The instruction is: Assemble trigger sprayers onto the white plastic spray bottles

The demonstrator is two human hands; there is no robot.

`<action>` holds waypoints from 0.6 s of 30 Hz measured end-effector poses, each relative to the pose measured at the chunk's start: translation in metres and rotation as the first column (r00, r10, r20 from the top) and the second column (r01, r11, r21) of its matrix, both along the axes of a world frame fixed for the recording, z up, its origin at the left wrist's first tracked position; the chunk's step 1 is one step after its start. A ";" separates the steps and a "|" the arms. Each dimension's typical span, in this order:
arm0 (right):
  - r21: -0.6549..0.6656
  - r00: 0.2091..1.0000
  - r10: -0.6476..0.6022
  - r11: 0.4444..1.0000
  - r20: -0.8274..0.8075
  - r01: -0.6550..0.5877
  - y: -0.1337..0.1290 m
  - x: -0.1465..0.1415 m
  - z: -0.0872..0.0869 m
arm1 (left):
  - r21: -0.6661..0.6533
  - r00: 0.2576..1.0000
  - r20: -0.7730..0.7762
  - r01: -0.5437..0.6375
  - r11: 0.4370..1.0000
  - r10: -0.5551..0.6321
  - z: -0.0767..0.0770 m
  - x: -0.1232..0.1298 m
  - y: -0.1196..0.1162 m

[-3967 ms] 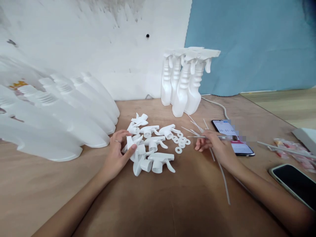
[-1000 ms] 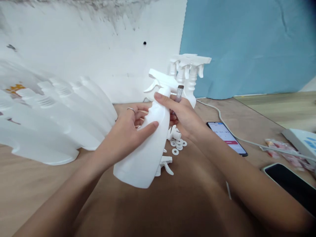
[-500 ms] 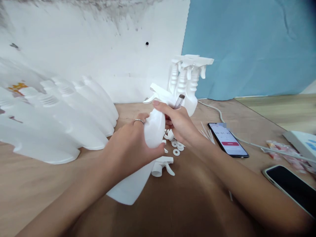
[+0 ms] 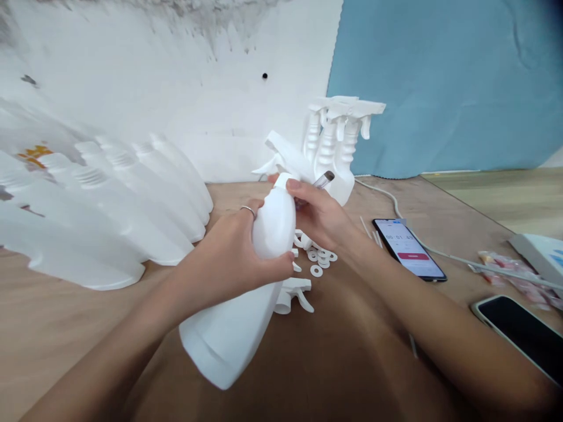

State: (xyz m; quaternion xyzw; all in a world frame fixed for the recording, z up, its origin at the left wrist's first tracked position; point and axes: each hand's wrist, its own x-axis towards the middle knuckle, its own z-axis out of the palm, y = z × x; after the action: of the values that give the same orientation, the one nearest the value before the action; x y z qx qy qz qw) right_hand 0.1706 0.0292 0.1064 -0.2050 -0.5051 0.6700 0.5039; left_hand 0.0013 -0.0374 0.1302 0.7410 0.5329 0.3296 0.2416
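A white bottle (image 4: 237,322), tilted with its base toward me, is gripped round its upper body by my left hand (image 4: 229,252), which wears a ring. At the bottle's neck, my right hand (image 4: 321,211) has its fingers wrapped on the collar of a white spray head (image 4: 288,153). The spray head sits on the bottle top, its trigger pointing left. A pen-like tool (image 4: 324,179) with a dark end sticks out beside the right fingers. Under the hands lie a loose spray head (image 4: 295,293) and several white rings (image 4: 316,271).
Bottles without heads (image 4: 109,217) crowd the left side. Bottles with spray heads (image 4: 328,143) stand at the back. To the right are a lit phone (image 4: 409,249), a dark phone (image 4: 519,334), a cable (image 4: 396,205), small plastic packets (image 4: 514,272) and thin white tubes (image 4: 377,237).
The held bottle has tilted and its base has come lower and nearer to me. The spray head has tipped and risen slightly, and my right fingers have shifted round the collar.
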 end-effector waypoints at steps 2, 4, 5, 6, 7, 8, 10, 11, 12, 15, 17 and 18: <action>0.022 0.998 0.059 0.998 -0.017 -0.058 -0.003 0.001 0.004 | -0.013 1.000 0.029 0.011 1.000 -0.011 -0.001 -0.003 0.002; 0.005 0.997 0.076 0.997 0.008 -0.076 -0.005 -0.001 0.006 | -0.004 0.999 0.043 0.011 1.000 -0.011 -0.003 -0.004 0.005; -0.016 0.997 0.067 0.998 0.029 -0.067 -0.005 -0.002 0.005 | 0.007 0.999 0.031 0.009 1.000 -0.009 -0.004 -0.003 0.006; -0.038 0.998 0.050 0.998 0.047 -0.048 -0.006 -0.003 0.004 | 0.019 1.000 0.009 0.008 1.000 -0.008 -0.005 -0.003 0.007; -0.054 0.998 0.026 0.998 0.051 -0.024 -0.006 -0.004 0.002 | 0.029 1.000 -0.020 0.008 1.000 -0.008 -0.005 -0.002 0.007; -0.062 0.999 0.001 0.998 0.038 0.001 -0.005 -0.005 0.001 | 0.032 0.999 -0.047 0.008 0.999 -0.006 -0.005 -0.002 0.008; -0.068 0.999 -0.038 0.997 -0.026 0.037 -0.004 -0.006 -0.001 | 0.024 0.997 -0.071 -0.013 1.000 0.015 -0.004 -0.001 0.008; -0.076 0.997 -0.048 0.996 -0.055 0.043 -0.004 -0.006 -0.001 | 0.012 0.998 -0.061 -0.029 1.000 0.030 -0.003 -0.002 0.007; -0.087 0.996 -0.049 0.995 -0.072 0.043 -0.003 -0.005 0.000 | -0.006 0.999 -0.035 -0.041 0.999 0.041 -0.002 -0.002 0.007; -0.102 0.999 -0.029 0.995 -0.038 0.025 -0.003 -0.003 0.003 | -0.085 0.995 0.094 -0.014 0.996 0.022 -0.002 -0.004 0.008; -0.075 1.000 -0.011 0.997 0.001 0.011 -0.003 -0.002 0.004 | -0.149 0.987 0.162 0.035 0.988 -0.010 -0.003 -0.006 0.008; -0.061 1.000 -0.002 0.998 0.013 0.003 -0.003 -0.001 0.004 | -0.167 0.979 0.201 0.057 0.984 -0.022 -0.003 -0.007 0.008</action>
State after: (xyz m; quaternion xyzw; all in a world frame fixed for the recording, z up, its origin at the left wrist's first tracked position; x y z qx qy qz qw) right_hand 0.1697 0.0264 0.1103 -0.2249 -0.4874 0.6832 0.4950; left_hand -0.0060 -0.0292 0.1269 0.6914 0.5177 0.3498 0.3628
